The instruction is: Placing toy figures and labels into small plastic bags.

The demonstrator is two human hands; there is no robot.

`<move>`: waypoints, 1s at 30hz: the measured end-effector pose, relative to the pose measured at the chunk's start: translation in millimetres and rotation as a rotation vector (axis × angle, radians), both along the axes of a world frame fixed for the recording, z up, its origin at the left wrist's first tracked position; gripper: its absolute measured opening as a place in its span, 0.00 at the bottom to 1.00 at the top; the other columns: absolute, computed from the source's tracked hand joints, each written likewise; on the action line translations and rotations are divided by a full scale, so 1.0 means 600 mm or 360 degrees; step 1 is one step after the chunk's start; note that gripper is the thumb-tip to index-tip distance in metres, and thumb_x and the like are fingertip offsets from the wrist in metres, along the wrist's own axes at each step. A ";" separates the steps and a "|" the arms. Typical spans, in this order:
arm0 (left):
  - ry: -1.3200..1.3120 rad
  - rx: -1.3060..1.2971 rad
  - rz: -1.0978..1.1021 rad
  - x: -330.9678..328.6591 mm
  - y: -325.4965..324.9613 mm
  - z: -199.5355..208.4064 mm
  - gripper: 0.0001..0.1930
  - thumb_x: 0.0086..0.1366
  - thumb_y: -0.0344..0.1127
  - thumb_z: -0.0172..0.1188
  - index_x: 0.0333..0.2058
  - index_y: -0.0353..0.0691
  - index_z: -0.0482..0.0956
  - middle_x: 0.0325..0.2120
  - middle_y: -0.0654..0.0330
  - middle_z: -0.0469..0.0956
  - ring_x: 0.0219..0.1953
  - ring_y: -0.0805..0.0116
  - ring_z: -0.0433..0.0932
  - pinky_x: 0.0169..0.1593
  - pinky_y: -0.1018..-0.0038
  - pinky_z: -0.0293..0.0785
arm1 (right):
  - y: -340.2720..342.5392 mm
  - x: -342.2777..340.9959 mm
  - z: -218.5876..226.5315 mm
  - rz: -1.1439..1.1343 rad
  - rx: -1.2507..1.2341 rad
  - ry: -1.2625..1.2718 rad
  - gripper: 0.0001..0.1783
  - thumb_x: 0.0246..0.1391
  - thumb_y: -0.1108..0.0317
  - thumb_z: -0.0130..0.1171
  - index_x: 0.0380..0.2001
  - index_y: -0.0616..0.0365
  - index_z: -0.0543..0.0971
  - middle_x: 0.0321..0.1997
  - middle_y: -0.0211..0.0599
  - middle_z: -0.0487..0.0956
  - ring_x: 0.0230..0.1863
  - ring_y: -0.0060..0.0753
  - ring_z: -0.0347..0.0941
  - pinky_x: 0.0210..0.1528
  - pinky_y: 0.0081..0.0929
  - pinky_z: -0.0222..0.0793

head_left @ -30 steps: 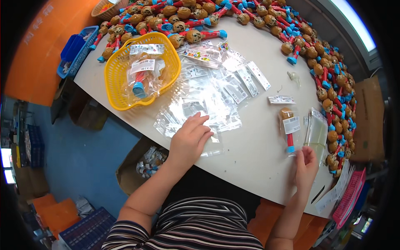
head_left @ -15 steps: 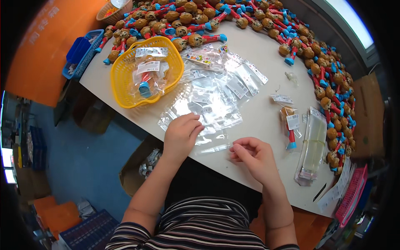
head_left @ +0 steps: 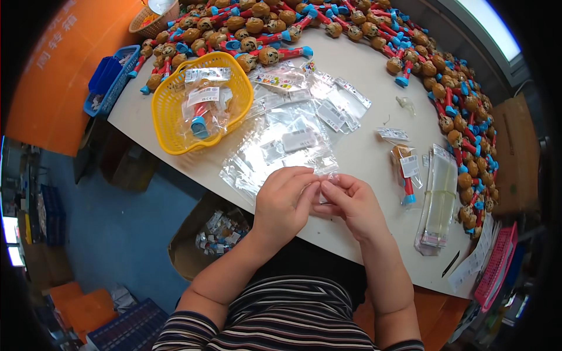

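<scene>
My left hand [head_left: 285, 200] and my right hand [head_left: 350, 203] meet at the near edge of the white table [head_left: 363, 134]. Together they pinch a small clear plastic bag [head_left: 325, 182] between their fingertips. Just beyond them lies a loose pile of clear bags with white labels [head_left: 287, 143]. A bagged toy with a brown head and a blue-tipped red stick [head_left: 405, 172] lies to the right. Beside it rests a stack of long clear sleeves [head_left: 440, 199].
A yellow basket [head_left: 170, 117] with bagged toys stands at the left. Many brown-headed toys [head_left: 451, 99] line the far and right edges. A blue crate [head_left: 105, 82] hangs off the left corner. An open cardboard box [head_left: 216, 234] sits on the floor below. A pink basket [head_left: 497, 266] is at the right.
My right hand came back from the sleeves at the right to the table's near middle and joined my left hand, and both now pinch a clear bag.
</scene>
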State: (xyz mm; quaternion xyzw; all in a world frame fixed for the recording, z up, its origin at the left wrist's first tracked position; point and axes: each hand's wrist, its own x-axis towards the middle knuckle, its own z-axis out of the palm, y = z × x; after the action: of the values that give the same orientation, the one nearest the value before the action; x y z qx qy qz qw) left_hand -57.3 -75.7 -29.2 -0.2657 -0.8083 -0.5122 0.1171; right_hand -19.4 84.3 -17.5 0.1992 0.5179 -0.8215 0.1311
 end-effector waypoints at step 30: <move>0.0152 -0.0330 0.0184 -0.009 0.044 -0.023 0.11 0.52 0.24 0.64 0.35 0.35 0.77 0.32 0.53 0.79 0.34 0.53 0.79 0.39 0.66 0.75 | 0.027 -0.049 -0.017 0.0099 0.0559 0.0173 0.19 0.59 0.67 0.61 0.18 0.57 0.67 0.28 0.40 0.80 0.33 0.23 0.79 0.32 0.17 0.76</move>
State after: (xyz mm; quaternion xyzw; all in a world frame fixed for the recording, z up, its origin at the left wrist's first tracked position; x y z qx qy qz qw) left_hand -62.9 -49.2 -43.0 -0.2534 -0.8644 -0.4049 0.1568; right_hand -48.8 100.5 -27.9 0.1582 0.6656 -0.7236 0.0914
